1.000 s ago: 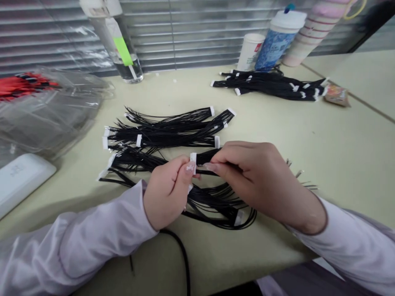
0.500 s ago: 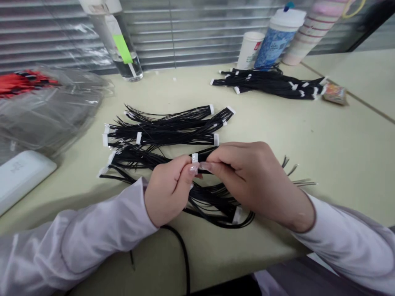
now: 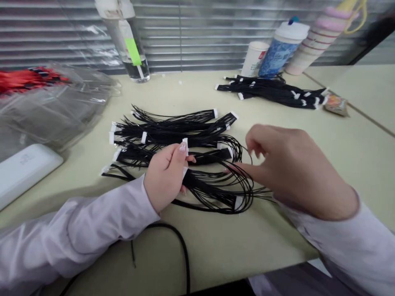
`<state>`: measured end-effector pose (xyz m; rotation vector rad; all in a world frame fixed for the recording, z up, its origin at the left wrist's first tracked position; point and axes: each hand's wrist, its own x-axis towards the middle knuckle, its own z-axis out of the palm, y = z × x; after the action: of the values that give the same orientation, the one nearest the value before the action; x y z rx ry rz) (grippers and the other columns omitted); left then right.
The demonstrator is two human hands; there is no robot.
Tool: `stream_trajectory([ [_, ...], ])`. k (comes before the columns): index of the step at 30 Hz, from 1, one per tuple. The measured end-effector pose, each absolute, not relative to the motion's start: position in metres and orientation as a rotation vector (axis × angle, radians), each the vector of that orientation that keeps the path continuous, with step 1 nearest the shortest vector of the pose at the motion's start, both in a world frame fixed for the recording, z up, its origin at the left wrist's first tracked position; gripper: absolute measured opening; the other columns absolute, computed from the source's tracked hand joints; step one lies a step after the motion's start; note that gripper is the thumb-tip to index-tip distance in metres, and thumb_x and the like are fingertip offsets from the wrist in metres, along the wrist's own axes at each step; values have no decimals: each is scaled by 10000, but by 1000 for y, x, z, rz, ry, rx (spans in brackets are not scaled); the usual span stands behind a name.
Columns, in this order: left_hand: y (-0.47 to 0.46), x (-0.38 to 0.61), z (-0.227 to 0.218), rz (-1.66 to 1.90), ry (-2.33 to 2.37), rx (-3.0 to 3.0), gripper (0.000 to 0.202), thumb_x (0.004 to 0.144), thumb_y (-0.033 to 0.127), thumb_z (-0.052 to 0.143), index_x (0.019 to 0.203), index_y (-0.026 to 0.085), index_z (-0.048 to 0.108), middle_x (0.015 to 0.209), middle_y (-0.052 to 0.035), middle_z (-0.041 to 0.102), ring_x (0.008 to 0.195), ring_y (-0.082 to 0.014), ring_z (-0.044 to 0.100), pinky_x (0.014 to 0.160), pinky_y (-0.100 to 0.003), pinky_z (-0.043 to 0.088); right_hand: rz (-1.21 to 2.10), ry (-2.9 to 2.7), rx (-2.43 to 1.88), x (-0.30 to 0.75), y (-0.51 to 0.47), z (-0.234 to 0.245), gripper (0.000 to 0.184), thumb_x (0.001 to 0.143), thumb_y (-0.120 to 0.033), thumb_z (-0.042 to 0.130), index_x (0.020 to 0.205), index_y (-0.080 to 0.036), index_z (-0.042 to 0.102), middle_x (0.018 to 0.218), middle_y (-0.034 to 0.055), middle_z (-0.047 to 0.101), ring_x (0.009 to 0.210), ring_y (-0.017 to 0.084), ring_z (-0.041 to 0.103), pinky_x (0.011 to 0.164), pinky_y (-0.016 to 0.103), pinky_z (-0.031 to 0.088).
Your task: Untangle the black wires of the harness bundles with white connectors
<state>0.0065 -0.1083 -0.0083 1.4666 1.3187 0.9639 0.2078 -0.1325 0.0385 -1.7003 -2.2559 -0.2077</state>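
Observation:
My left hand (image 3: 165, 172) pinches a white plug connector (image 3: 185, 144) between thumb and fingers. Black wires run from that connector to the right and curl round in a loop (image 3: 239, 152). My right hand (image 3: 277, 168) is beside this loop with thumb and fingers spread apart, the thumb close to the wires. Beneath my hands lies a bundle of black wires (image 3: 212, 187) with a white connector (image 3: 238, 203) at its right end. More black wire harnesses (image 3: 173, 129) with white connectors lie just behind, side by side.
A further pile of black harnesses (image 3: 271, 91) lies at the back right, near a small packet (image 3: 336, 105). Behind stand a white cup (image 3: 254, 59), a blue tumbler (image 3: 282, 49) and a clear bottle (image 3: 135, 57). Plastic bags (image 3: 83, 107) and a white case (image 3: 29, 172) are at left.
My right hand has let go near the connector and moved right, its fingers opening. My left hand keeps the connector, now tilted upward. The wires show as a loop on the right.

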Motion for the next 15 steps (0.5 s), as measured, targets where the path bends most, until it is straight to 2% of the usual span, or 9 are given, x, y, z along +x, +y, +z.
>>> stream_trajectory([
  [3, -103, 9, -9, 995, 1363, 1370, 425, 821, 525, 393, 706, 146, 547, 554, 29, 466, 295, -45, 403, 202, -154, 353, -147, -2398, -1820, 205, -143, 43, 464, 668, -600, 567, 487, -186, 462, 439, -5, 444, 425, 101, 318, 458, 253, 174],
  [5, -102, 10, -9, 1011, 1374, 1336, 414, 823, 515, 398, 699, 147, 540, 561, 30, 464, 292, -40, 394, 196, -152, 345, 88, -2479, -1824, 202, -146, 43, 511, 741, -620, 464, 479, -181, 479, 459, 9, 480, 425, 97, 336, 457, 257, 184],
  [7, -102, 11, -8, 1027, 1381, 1324, 398, 833, 495, 393, 695, 150, 535, 571, 27, 470, 299, -39, 397, 193, -145, 338, 392, -2501, -1724, 198, -145, 41, 460, 839, -518, 381, 552, -179, 498, 518, 2, 513, 454, 82, 364, 466, 249, 226],
  [9, -103, 11, -8, 1032, 1388, 1328, 392, 838, 489, 387, 700, 155, 536, 569, 28, 471, 305, -41, 403, 190, -141, 332, 600, -2470, -1575, 193, -144, 39, 392, 888, -399, 338, 595, -177, 474, 538, -21, 484, 485, 69, 349, 479, 232, 251],
  [13, -105, 11, -7, 1024, 1382, 1370, 403, 835, 505, 379, 704, 159, 541, 542, 31, 457, 302, -49, 404, 192, -144, 335, 810, -2374, -1406, 181, -141, 32, 377, 894, -295, 320, 549, -165, 393, 502, -36, 362, 495, 70, 272, 461, 221, 239],
  [15, -105, 10, -7, 1016, 1369, 1401, 405, 846, 491, 362, 700, 160, 541, 519, 35, 441, 293, -49, 397, 194, -142, 332, 836, -2363, -1346, 176, -139, 27, 353, 883, -274, 338, 559, -165, 423, 516, -31, 397, 503, 70, 302, 472, 225, 257],
])
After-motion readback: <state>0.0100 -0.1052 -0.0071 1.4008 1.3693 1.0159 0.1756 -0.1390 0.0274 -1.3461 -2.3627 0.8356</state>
